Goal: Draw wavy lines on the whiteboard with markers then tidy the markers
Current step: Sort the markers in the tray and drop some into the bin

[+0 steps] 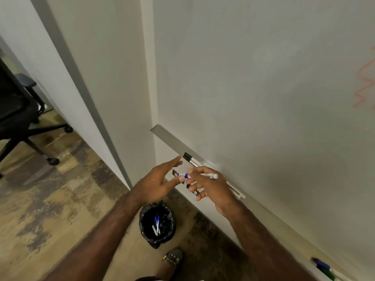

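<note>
Right hand [211, 187] pinches blue marker [197, 175] level, just off the whiteboard [263, 98] tray [172, 138]. Left hand [156, 179] open, fingers straight, fingertip near the marker's blue end. Black-capped marker [190, 160] lies on the tray.

A tray [170, 138] runs along the foot of the whiteboard [263, 88]. One marker [191, 160] lies on the tray; just below it the right hand [211, 185] holds another marker [197, 175]. The bin [157, 226] sits on the floor below the tray, markers inside. The chair [18, 110] stands far left of the tray.
</note>
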The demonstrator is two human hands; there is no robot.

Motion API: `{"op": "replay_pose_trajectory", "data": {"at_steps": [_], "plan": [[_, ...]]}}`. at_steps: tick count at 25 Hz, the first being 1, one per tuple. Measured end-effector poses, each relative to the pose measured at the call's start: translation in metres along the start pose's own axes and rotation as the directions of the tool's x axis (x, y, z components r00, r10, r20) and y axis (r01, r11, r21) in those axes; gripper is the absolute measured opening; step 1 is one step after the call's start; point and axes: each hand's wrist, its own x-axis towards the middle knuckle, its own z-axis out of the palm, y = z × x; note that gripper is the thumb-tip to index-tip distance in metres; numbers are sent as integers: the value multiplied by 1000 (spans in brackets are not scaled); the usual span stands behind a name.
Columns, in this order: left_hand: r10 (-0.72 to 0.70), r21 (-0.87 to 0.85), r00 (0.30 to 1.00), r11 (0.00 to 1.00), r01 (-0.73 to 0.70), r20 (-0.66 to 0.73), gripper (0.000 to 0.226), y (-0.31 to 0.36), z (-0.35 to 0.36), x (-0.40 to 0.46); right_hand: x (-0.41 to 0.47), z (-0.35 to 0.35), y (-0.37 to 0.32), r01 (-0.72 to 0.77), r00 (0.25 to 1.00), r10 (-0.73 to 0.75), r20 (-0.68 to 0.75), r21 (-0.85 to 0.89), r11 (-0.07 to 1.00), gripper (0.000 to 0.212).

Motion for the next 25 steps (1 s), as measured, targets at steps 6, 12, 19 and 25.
{"op": "replay_pose_trajectory", "data": {"at_steps": [6, 12, 19, 25], "plan": [[-160, 107, 986, 981, 165, -50, 70, -54, -2, -32, 25, 39, 64, -85, 977, 136, 163, -288, 954, 39], [-176, 166, 983, 969, 181, -44, 70, -66, -5, -39, 51, 70, 97, -97, 947, 211, 242, -410, 907, 56], [-170, 229, 985, 960, 160, 21, 70, -62, 3, -25, 55, 43, 115, -115, 978, 177, 110, -422, 899, 55], [-64, 237, 993, 971, 40, 95, 68, -23, 38, 8, 29, -11, 131, -145, 989, 134, -59, -310, 940, 46]]}}
